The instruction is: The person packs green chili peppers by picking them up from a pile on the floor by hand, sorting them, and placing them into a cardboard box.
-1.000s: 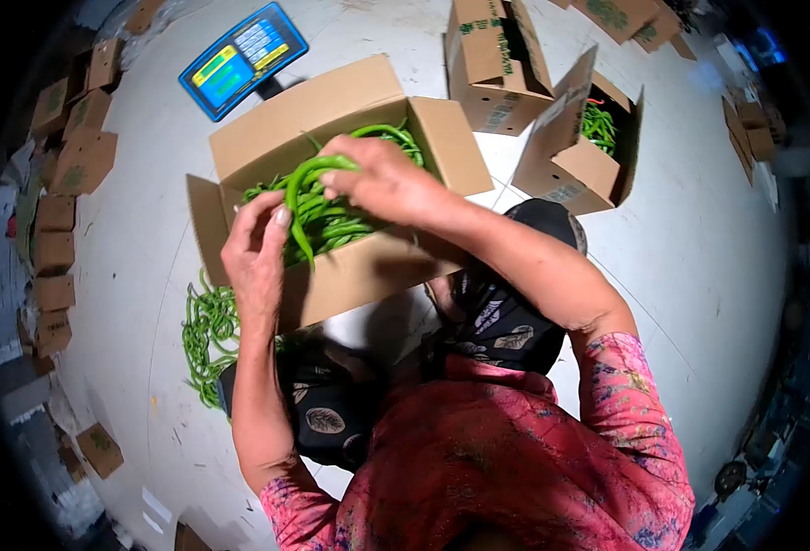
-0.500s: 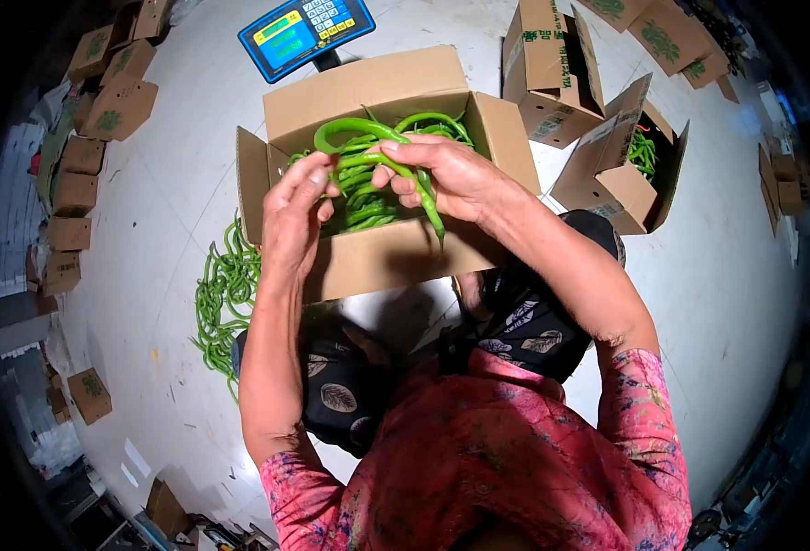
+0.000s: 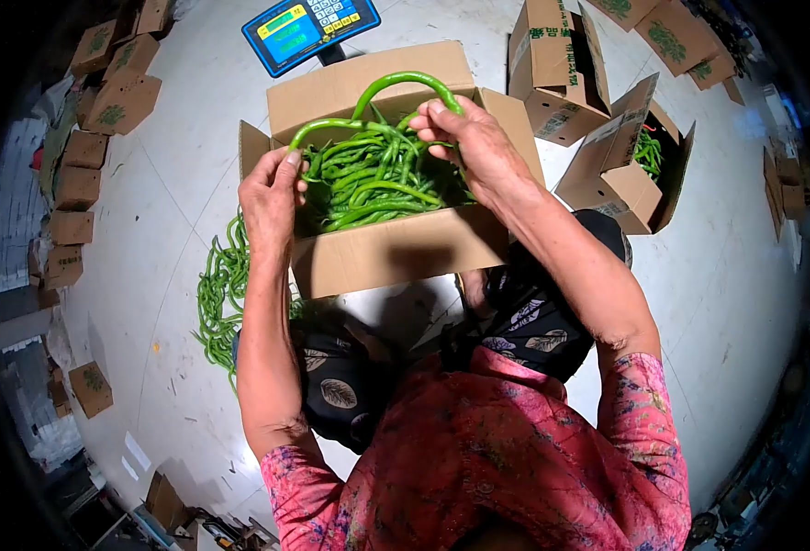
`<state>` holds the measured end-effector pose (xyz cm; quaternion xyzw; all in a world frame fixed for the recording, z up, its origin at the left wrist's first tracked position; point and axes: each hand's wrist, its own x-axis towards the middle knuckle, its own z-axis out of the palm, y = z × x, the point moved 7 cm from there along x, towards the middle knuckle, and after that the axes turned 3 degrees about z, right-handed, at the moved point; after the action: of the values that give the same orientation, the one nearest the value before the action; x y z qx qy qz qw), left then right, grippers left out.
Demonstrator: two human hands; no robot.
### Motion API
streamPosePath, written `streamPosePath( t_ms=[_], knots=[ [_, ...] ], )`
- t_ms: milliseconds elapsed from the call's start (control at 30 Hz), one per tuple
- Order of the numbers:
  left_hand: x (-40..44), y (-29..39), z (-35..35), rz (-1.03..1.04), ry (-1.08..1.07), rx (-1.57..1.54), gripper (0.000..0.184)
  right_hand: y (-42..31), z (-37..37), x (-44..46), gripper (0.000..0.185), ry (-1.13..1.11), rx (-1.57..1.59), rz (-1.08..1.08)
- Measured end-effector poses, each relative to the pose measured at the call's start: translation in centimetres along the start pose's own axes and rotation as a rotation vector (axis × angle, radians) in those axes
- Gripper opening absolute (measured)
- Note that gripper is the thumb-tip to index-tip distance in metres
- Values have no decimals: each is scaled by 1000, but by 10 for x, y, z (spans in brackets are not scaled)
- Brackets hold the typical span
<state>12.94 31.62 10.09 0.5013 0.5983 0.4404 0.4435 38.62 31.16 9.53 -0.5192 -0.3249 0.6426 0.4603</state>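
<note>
An open cardboard box (image 3: 396,253) in front of me holds a heap of long green peppers (image 3: 368,179). Over its left side, my left hand (image 3: 272,197) pinches the end of a curved green pepper (image 3: 336,122) between thumb and fingers. My right hand (image 3: 478,147), above the box's right side, is closed on another curved green pepper (image 3: 405,77) that arches up over the heap. Where the far ends of the two held peppers lie is hard to tell.
A blue scale display (image 3: 308,32) stands behind the box. More green peppers (image 3: 217,303) lie on the floor at the left. At the right are a cardboard box (image 3: 552,110) and an open box (image 3: 620,188) with peppers inside. Further boxes (image 3: 79,184) line the left.
My hands have moved apart, each with a pepper, after being close together over the box. The view has shifted, so the box appears further right than a second ago.
</note>
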Motion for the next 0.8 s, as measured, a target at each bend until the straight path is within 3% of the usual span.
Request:
streamPosePath(
  t_ms=[67,167,200,300,367,433,633,767,800],
  knots=[
    [10,-14,-5,-32,29,24,25,-2,2,-1,24,-46,1,-5],
    [16,0,-16,471,261,666,29,5,12,-5,22,-144,-86,56],
    [17,-8,-22,418,269,611,35,8,15,-7,23,-171,-80,64],
    [0,10,-3,19,5,5,36,11,20,-9,23,-214,-192,62],
    [-14,19,12,-49,-104,-138,39,9,27,-13,25,-266,-281,3],
    [-21,23,23,-24,-229,-115,40,10,35,-14,28,-308,-352,-54],
    [-23,12,32,-12,-289,23,32,12,49,-20,32,-406,-458,-145],
    [-25,18,29,-2,-301,69,27,3,41,-18,34,-271,-793,-301],
    [-25,19,28,6,-295,80,26,1,37,-17,38,-218,-844,-258]
  ],
)
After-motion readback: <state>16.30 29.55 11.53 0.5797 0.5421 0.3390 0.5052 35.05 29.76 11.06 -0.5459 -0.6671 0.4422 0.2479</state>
